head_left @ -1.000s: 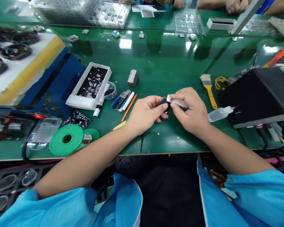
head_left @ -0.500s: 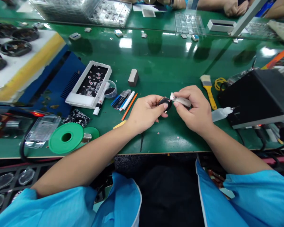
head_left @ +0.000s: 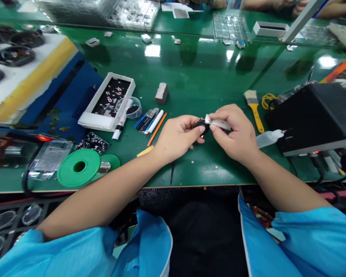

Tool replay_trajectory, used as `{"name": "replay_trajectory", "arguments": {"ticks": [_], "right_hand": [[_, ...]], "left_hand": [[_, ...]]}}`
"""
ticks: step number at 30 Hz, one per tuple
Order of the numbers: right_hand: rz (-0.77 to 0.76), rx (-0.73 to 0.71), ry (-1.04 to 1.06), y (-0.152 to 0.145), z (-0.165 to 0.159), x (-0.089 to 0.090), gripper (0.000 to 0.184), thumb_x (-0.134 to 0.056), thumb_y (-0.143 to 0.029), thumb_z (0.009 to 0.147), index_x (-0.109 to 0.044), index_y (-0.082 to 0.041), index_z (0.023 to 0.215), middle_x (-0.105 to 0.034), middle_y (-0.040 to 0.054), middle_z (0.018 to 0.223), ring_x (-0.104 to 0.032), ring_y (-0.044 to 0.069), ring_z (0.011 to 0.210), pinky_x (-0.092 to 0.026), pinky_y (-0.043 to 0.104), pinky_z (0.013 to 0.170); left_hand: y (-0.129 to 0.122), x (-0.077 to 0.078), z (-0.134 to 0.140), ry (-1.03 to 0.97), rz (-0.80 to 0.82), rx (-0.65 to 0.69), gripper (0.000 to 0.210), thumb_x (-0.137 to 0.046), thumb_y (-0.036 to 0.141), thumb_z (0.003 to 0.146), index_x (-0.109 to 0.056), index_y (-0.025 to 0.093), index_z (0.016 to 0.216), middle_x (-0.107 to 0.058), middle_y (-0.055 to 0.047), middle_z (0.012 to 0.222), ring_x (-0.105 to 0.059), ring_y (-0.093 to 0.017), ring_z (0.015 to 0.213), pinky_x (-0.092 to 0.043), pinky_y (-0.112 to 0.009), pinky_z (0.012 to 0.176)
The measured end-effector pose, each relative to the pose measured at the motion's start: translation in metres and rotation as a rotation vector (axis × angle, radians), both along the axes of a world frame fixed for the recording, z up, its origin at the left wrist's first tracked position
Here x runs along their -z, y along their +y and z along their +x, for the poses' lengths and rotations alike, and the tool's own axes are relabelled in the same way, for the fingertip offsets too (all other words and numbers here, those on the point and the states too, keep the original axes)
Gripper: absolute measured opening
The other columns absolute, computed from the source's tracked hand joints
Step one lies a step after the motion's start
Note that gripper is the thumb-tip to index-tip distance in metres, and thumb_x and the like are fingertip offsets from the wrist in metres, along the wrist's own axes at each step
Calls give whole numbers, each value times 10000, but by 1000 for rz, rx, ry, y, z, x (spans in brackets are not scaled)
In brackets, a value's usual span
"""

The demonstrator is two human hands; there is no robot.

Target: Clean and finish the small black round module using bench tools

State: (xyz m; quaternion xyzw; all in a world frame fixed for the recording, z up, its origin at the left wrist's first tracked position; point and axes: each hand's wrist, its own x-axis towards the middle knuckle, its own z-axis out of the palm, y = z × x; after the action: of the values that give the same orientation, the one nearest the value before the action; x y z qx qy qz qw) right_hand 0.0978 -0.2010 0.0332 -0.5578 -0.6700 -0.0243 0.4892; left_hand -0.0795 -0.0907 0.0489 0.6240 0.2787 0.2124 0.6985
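Between the thumb and fingers of my left hand (head_left: 178, 136) is a small round black part (head_left: 200, 125) with a coppery rim. My right hand (head_left: 233, 130) is closed around a slim whitish tool (head_left: 221, 124), most of it covered by my fingers. A small white piece (head_left: 207, 118) shows at the right fingertips, against the edge of the black part; whether it is joined to the tool I cannot tell. Both hands are held close together just above the green bench, near its front edge.
A white tray of tiny parts (head_left: 105, 121), a clear cup (head_left: 134, 109), pens and an orange stick (head_left: 157, 129) lie to the left, near a green spool (head_left: 66, 169). On the right are a brush (head_left: 256, 113), a squeeze bottle (head_left: 268, 138) and a black box (head_left: 314, 115). Other people's arms (head_left: 256, 4) show opposite.
My right hand has shifted slightly left, bringing the white piece closer to the black part. My left hand keeps its grip. Across the bench, another person's hands have moved.
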Motion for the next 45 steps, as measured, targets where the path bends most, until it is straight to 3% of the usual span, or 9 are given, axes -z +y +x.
{"name": "replay_trajectory", "arguments": {"ticks": [23,38,45], "right_hand": [[-8,-7,-15,0,0,-5,341,-682,-109,964,-729,-350,1201,-775,17,1099,-750,235,1066,-676,452,933],[11,-7,9,3,-2,-5,295,-689,-79,936,-731,-287,1141,-767,18,1073,-731,210,1033,-637,395,897],[-21,-5,-12,3,-1,-9,309,-692,-68,949,-711,-319,1129,-766,27,1063,-729,229,1027,-643,425,897]], "left_hand": [[1,2,-2,8,24,18,135,-792,233,952,-742,138,1035,-754,-41,842,-797,-157,740,-507,-152,486],[-1,2,-1,-14,15,11,94,-787,195,966,-747,126,1016,-759,-40,838,-798,-154,730,-504,-146,472],[-1,2,0,-6,23,12,149,-833,232,951,-750,129,1018,-769,-51,850,-802,-164,737,-509,-156,477]]}}
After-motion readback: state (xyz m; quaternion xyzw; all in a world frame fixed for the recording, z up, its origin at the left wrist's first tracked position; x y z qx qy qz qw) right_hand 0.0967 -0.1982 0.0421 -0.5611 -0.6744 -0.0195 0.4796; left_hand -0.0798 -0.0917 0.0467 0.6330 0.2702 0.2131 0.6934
